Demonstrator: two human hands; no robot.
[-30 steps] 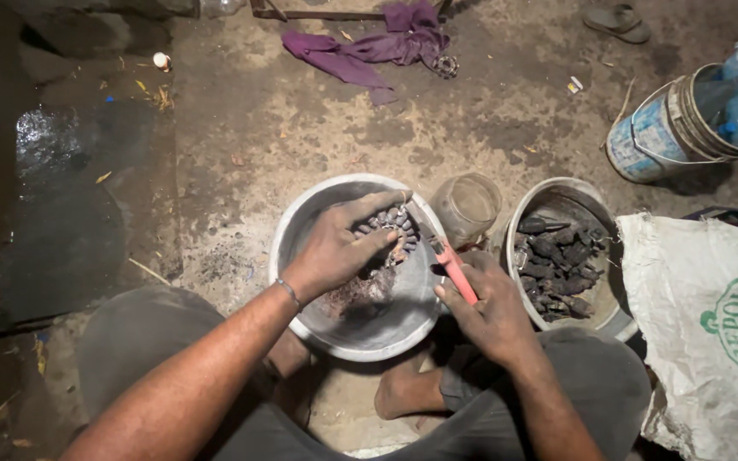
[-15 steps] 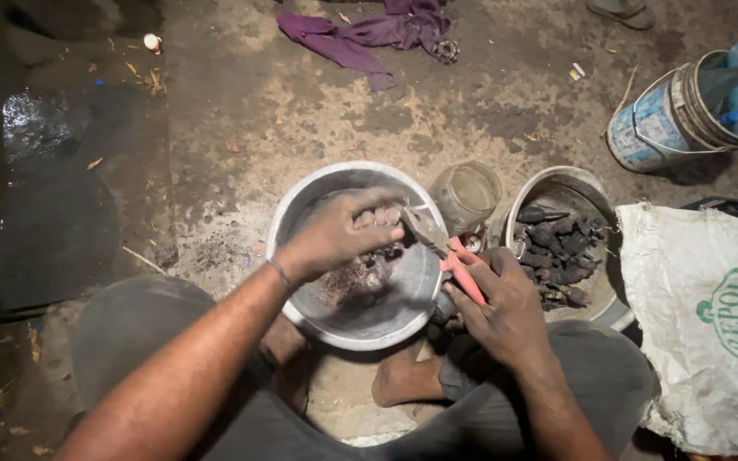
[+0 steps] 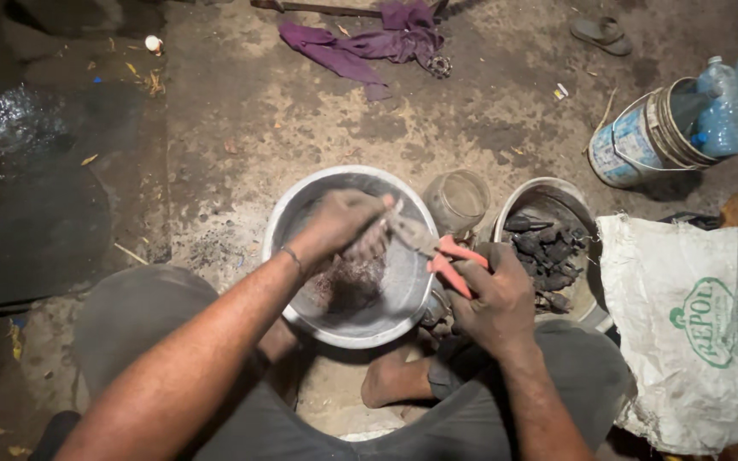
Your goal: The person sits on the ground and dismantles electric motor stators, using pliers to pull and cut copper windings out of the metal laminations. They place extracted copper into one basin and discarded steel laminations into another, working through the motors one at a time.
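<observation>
Over the metal bowl (image 3: 301,213), the left hand (image 3: 339,224) is curled shut around a dark ridged piece (image 3: 371,243). At its three o'clock, the right hand (image 3: 495,294) is clamped on red-handled pliers (image 3: 439,253), whose tip meets the piece. Further right sits a pot of charcoal (image 3: 548,248).

Metal basin (image 3: 296,218) centre, glass jar (image 3: 457,201) just right, bowl w/ charcoal (image 3: 548,192) beyond, sack (image 3: 702,333) far right.
</observation>
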